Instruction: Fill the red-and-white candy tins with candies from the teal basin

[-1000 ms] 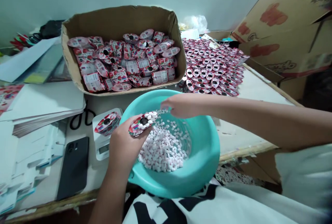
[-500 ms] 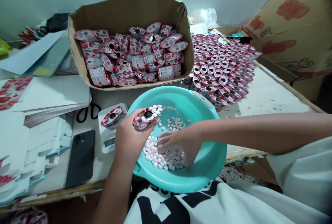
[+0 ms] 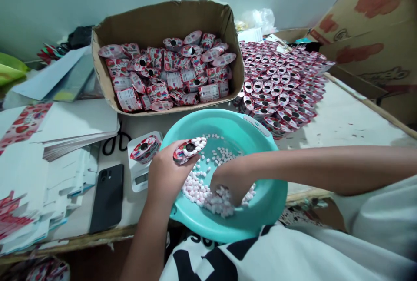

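Note:
My left hand (image 3: 167, 172) is wrapped round a small red-and-pink printed carton (image 3: 182, 156), held over the left rim of a turquoise basin (image 3: 260, 211). White oval candies (image 3: 198, 142) lie on the carton's upturned end, beside its dark round hole. Down in the basin, my right hand (image 3: 233, 181) has its fingers curled into a heap of the same pale candies (image 3: 198, 194). Its fingertips are hidden among them. Left of the basin, another such carton (image 3: 145, 148) rests on a small white scale (image 3: 141, 183).
Behind the basin stands a cardboard box (image 3: 166, 20) of loose cartons. Many upright cartons (image 3: 276, 81) crowd the table to its right. A dark phone (image 3: 107, 198), black scissors (image 3: 115, 140) and flat card sheets (image 3: 78, 120) lie at left.
My right hand has gone from stretched fingers over the candies to a curled grasp among them, stirring the heap. My left hand still holds the carton; the whole view has shifted slightly.

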`<control>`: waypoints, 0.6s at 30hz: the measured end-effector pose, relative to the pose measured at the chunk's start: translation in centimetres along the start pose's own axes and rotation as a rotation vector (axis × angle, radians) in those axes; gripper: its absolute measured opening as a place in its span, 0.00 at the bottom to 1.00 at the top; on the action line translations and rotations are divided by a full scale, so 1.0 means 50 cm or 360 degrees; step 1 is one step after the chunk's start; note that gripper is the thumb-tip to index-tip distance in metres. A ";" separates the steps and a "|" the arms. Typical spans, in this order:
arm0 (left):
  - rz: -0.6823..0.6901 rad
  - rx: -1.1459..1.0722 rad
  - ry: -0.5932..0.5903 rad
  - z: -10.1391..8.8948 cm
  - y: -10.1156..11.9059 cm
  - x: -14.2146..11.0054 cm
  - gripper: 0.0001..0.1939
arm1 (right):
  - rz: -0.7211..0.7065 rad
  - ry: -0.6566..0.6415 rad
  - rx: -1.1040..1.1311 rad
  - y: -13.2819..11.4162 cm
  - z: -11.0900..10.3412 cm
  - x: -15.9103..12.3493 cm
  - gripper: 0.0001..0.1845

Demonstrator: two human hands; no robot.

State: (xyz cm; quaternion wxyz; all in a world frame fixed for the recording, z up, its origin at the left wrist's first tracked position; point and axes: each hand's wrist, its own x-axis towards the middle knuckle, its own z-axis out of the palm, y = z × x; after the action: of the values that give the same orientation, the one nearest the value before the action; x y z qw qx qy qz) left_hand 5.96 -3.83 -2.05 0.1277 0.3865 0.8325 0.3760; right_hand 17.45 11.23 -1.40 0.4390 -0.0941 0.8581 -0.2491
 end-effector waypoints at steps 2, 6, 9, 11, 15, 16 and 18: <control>0.0021 0.0055 -0.0044 0.000 0.000 0.002 0.16 | 0.0011 0.0169 0.0076 -0.010 -0.038 -0.038 0.23; 0.0160 0.0134 -0.0262 0.001 0.004 0.006 0.14 | 0.0122 0.0777 0.0006 -0.040 -0.105 -0.106 0.10; 0.0235 0.0178 -0.0335 0.003 0.007 0.008 0.15 | 0.0175 0.1066 -0.0200 -0.056 -0.124 -0.115 0.07; 0.0261 0.0210 -0.0290 0.004 0.007 0.008 0.14 | 0.0190 0.1132 -0.0306 -0.061 -0.124 -0.102 0.06; 0.0280 0.0171 -0.0231 0.002 0.004 0.004 0.09 | 0.0187 0.1170 -0.0390 -0.065 -0.114 -0.074 0.07; 0.0270 0.0149 -0.0221 0.001 0.004 0.003 0.08 | 0.0173 0.1203 -0.0391 -0.066 -0.112 -0.073 0.07; 0.0231 0.0111 -0.0203 -0.002 0.006 0.003 0.07 | 0.0154 0.1249 -0.0383 -0.070 -0.110 -0.079 0.06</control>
State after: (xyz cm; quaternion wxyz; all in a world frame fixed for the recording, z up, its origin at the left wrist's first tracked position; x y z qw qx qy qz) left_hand 5.98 -3.67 -1.77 0.1393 0.4730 0.8050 0.3298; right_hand 15.20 11.63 5.87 0.0756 -0.0023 0.9868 -0.1432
